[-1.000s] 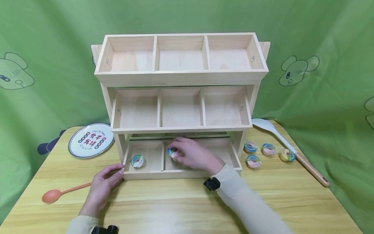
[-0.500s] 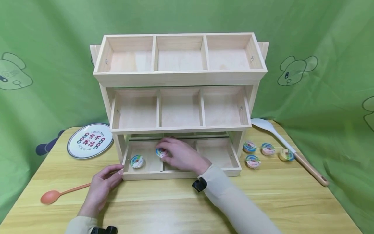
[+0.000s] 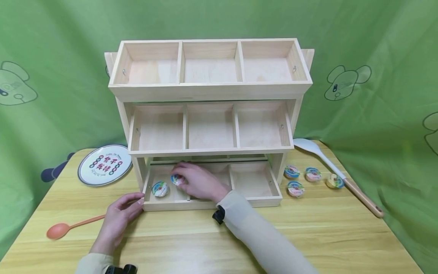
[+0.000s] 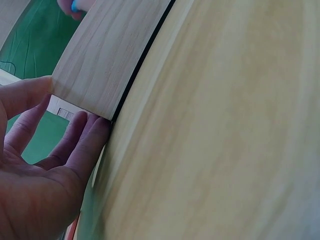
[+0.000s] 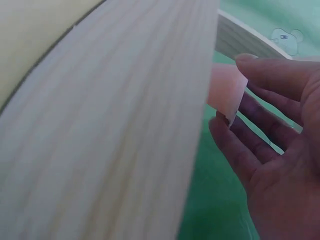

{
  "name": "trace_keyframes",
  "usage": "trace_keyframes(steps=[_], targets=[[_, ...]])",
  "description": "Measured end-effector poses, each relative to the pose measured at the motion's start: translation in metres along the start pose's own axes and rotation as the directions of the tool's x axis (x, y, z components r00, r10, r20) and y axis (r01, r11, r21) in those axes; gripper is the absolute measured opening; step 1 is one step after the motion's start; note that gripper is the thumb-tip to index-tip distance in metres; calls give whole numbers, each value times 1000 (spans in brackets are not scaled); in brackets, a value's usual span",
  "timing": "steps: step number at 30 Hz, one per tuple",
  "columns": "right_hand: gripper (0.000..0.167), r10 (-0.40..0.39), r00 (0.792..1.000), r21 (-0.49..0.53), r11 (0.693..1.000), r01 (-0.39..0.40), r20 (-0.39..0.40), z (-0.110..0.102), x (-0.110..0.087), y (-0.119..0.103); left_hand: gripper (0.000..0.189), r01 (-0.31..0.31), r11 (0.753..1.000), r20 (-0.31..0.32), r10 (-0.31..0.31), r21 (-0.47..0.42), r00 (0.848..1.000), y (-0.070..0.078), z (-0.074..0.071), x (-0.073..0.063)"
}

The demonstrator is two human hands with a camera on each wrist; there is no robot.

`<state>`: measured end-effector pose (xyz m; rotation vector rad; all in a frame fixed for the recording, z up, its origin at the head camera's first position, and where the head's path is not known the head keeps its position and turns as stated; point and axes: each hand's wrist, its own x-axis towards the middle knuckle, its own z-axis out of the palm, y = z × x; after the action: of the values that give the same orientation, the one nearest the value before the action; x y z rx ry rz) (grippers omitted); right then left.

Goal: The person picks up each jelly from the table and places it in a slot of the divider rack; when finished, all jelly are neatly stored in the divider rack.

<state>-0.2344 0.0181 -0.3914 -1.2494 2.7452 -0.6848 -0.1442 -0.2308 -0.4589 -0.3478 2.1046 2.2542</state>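
Observation:
My right hand (image 3: pixel 202 182) pinches a small jelly cup (image 3: pixel 177 179) with a printed blue-and-pink lid over the left compartment of the bottom tray (image 3: pixel 212 204). In the right wrist view, the cup's pink side (image 5: pixel 226 87) shows between thumb and fingers, partly hidden by the tray's front board. Another jelly cup (image 3: pixel 160 189) with a pale body lies in that same compartment, to the left of the held one. My left hand (image 3: pixel 119 219) touches the tray's front left corner; the left wrist view shows its fingertips (image 4: pixel 104 126) against the end of the board (image 4: pixel 112 57).
The wooden rack's top tray (image 3: pixel 210 92) and middle tray (image 3: pixel 211 151) overhang the bottom one. Several jelly cups (image 3: pixel 295 188) lie at right beside a white-headed spatula (image 3: pixel 356 190). At left are a round plate (image 3: pixel 104 165) and an orange spoon (image 3: pixel 59 231).
My right hand has carried the jelly cup leftward from the middle compartment, past the divider, to the left compartment. The left hand stays at the tray corner.

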Motion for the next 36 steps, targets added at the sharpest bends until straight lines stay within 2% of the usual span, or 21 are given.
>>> trace_keyframes(steps=[4,12,20,30,36], targets=[[39,0,1000,-47,999,0,9,5,8,0,29,-2,1000,-3,2,-2,1000,0,0,0],[39,57,995,-98,994,-49,78,19,18,2,31,-10,1000,7,10,-2,1000,-3,1,0],[37,24,995,-160,987,-8,96,25,23,3,30,-14,1000,4,14,-3,1000,-2,-1,0],[35,31,994,-177,984,-12,102,30,26,5,32,-17,1000,11,17,-5,1000,-3,0,1],[41,48,993,-159,987,-29,112,26,25,3,31,-18,1000,9,18,-5,1000,-3,-1,1]])
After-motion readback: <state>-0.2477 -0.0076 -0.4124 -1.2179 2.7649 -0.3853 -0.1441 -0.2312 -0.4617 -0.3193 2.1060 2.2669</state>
